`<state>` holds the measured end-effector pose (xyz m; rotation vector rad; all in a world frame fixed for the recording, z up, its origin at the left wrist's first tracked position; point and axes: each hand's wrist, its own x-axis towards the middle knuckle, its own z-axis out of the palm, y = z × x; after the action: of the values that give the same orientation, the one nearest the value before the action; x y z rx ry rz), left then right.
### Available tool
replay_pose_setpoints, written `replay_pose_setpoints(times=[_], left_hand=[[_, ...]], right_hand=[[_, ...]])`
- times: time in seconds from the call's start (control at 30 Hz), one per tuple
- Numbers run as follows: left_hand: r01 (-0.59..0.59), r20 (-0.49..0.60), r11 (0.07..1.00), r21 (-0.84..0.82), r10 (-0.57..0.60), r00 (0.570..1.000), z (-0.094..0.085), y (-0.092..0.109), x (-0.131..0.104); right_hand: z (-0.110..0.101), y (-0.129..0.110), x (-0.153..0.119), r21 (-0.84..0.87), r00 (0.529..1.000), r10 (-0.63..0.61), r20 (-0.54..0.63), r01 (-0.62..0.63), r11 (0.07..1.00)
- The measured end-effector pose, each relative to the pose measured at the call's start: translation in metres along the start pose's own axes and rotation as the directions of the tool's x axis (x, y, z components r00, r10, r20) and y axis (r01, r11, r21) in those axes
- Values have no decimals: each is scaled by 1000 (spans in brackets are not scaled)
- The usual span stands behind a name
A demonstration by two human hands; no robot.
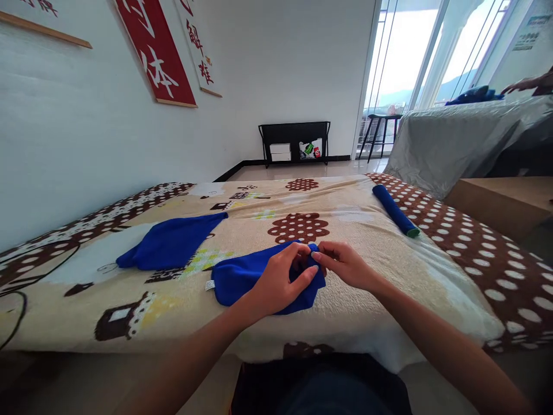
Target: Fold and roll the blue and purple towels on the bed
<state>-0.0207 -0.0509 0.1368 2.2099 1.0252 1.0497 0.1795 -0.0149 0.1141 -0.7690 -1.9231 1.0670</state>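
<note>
A blue cloth with a small white tag at its left end lies on the patterned blanket. Near its right end, my left hand bends its fingers over the fabric. My right hand pinches a small bunched or rolled bit of the blue cloth, close to the left fingertips. Another blue cloth lies spread and wrinkled to the left, touching neither hand. At the right, a dark blue roll with a green end rests on the blanket.
Black cables lie at the left edge. Beyond the blanket stand a black rack and a stool. At the right are a plastic-covered surface, a brown box and another person's hand near blue fabric.
</note>
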Motion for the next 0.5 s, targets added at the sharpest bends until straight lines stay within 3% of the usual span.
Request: replay_pose_setpoints(times=[0.13,0.3,0.37,0.5], left_hand=[[-75,-33,992,98,79,996,-5,6,-2],[-91,22,986,137,89,996,-13,3,1],[-92,33,988,124,89,996,-15,2,0],[-60,33,994,92,57,998,-17,1,-3]], right_hand=[[6,-6,0,108,1000,-7,30,4,994],[7,0,-3,194,986,-26,167,-7,981],[8,2,-4,109,985,-56,163,38,993],[13,1,-8,-191,993,-117,33,121,974]])
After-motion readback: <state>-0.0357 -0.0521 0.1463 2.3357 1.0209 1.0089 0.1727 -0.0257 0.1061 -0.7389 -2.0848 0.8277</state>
